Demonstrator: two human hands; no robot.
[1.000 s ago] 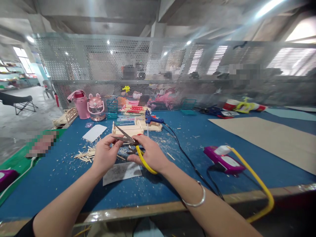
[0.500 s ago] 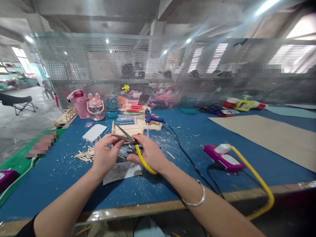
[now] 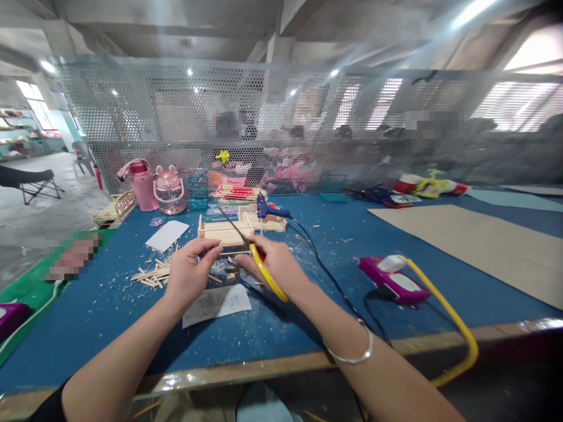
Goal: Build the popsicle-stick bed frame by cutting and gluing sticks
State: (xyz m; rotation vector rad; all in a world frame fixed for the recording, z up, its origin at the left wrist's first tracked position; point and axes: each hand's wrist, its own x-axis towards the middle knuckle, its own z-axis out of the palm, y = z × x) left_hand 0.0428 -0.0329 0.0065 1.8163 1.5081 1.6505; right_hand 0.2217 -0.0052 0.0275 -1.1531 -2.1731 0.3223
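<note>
My right hand (image 3: 281, 266) is closed around scissors (image 3: 267, 274) with yellow handles; their blades point up and to the left. Thumb and fingertips of my left hand (image 3: 187, 269) are pinched together on something too small to make out, left of the scissors and apart from them. Under my right hand lie pliers (image 3: 237, 271) with dark handles. Just beyond both hands rests a small frame of pale wooden sticks (image 3: 222, 234). A heap of cut wooden sticks (image 3: 152, 274) is left of my left hand, and a grey paper slip (image 3: 215, 306) lies below.
A blue glue gun (image 3: 272, 211) stands behind, its black cord running right. A purple power strip (image 3: 391, 281) carries a yellow cable over the front edge. Pink bottles (image 3: 144, 187), bundled sticks (image 3: 237, 192) and a perforated screen (image 3: 176, 117) line the back; brown cardboard (image 3: 466, 240) lies right.
The scissors have moved right and away from my left fingertips, with their blades now tilted more steeply upward. My left hand has stayed nearly in place, still pinched.
</note>
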